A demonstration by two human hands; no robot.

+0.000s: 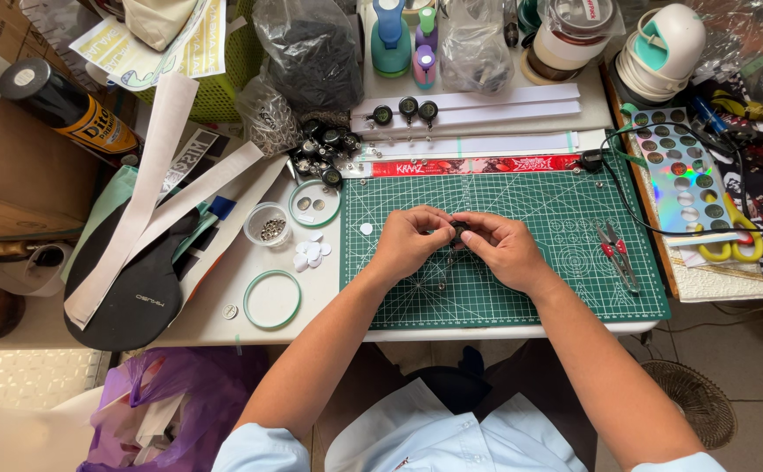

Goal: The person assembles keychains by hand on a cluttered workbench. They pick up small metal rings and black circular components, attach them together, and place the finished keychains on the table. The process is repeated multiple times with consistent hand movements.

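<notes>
Single head cam, looking steeply down from above the person's chest onto the white table (224, 297). Faces forward across the green cutting mat (521, 288), mid-range: forearms fill the lower frame, cluttered far table edge at the top. No second view.

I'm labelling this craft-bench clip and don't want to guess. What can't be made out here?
All in the head view:
- Small dark piece: mostly covered by the left hand and right hand; its shape is unclear.
- Contents of the small clear cup: too small to identify.
- Purple bag: cut off by the bottom edge.
- Yellow-handled scissors: blades hidden under a holographic sheet.
</notes>
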